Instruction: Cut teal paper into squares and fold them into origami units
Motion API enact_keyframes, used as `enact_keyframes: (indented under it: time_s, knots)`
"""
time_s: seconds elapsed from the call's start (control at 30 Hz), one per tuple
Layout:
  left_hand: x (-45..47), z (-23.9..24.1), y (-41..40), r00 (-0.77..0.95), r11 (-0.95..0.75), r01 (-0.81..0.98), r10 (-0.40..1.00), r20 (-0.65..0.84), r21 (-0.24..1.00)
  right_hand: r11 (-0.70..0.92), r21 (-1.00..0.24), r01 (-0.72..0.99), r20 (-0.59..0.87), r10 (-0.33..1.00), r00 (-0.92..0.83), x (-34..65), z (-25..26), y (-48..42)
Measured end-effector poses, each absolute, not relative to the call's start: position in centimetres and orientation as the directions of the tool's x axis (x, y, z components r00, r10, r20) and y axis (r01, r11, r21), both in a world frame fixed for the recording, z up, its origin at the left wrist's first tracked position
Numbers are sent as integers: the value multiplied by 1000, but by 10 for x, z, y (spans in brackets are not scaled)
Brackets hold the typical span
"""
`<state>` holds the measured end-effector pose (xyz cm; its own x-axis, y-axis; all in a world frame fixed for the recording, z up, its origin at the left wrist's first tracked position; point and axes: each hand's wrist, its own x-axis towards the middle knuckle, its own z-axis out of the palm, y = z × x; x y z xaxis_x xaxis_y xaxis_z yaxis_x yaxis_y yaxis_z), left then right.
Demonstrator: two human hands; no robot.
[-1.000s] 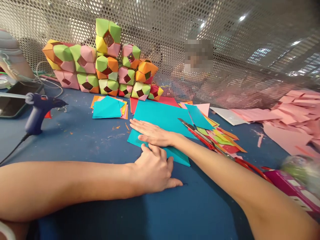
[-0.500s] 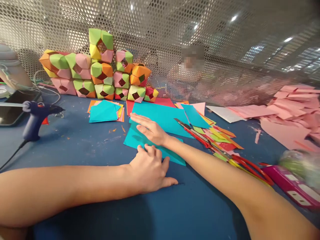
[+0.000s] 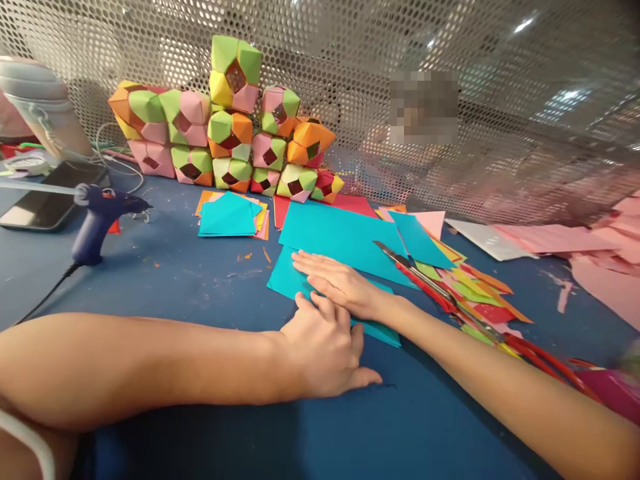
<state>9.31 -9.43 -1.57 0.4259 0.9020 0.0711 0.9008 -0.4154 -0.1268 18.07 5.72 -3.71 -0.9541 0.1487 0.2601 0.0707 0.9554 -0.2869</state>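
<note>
One teal sheet (image 3: pixel 283 277), scissors (image 3: pixel 419 281) near.

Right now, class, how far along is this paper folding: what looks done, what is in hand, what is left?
Done: folded paper cubes stand stacked against the mesh wall. In hand: the right hand lies flat on a teal sheet while the left hand presses its near edge. Left: a pile of teal squares and a larger teal sheet lie flat, unfolded, on the table.

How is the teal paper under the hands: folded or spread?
Probably folded: a layer edge crosses the teal paper beside the right hand lying flat on it; the left hand touches its edge.
</note>
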Motion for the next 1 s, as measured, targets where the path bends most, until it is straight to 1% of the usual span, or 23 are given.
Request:
enact_keyframes:
  time_s: [0.13, 0.2, 0.27, 0.3, 0.37, 0.43, 0.5, 0.6, 0.67, 0.73, 0.8, 0.87, 1.0]
  knots:
    - [93, -13, -93, 436, -427, 894, 899, 45, -133, 963, -237, 131, 349, 211, -913, 197, -38, 49]
    - [93, -13, -93, 450, -441, 886, 892, 40, -146, 956, -254, 145, 324, 226, -919, 205, -38, 45]
    - [92, -16, -94, 458, -440, 881, 885, 82, -174, 953, -265, 147, 311, 229, -923, 210, -38, 42]
    - [92, -17, -94, 461, -436, 880, 880, 119, -187, 957, -249, 149, 341, 230, -911, 212, -38, 40]
    - [89, -19, -95, 474, -438, 875, 860, 190, -205, 971, -181, 159, 456, 226, -861, 214, -37, 38]
    - [84, -19, -93, 498, -461, 865, 836, 232, -197, 979, -114, 168, 536, 203, -820, 214, -36, 37]
    - [76, -16, -86, 519, -493, 855, 814, 261, -161, 983, -91, 162, 536, 185, -824, 215, -36, 37]
    - [62, -12, -64, 522, -527, 847, 800, 296, -67, 978, -130, 161, 518, 206, -830, 216, -36, 39]
    - [54, -13, -46, 468, -497, 867, 830, 305, 22, 971, -170, 168, 534, 234, -813, 216, -39, 42]
    - [47, -17, -32, 386, -432, 895, 873, 299, 107, 963, -203, 177, 546, 261, -796, 215, -42, 44]
    - [44, -22, -25, 343, -394, 907, 896, 283, 146, 956, -226, 190, 537, 284, -795, 214, -46, 46]
    - [44, -25, -24, 354, -393, 913, 899, 258, 115, 948, -246, 202, 509, 303, -805, 213, -49, 46]
    - [47, -27, -27, 441, -446, 894, 862, 249, -39, 931, -267, 249, 448, 349, -823, 212, -52, 45]
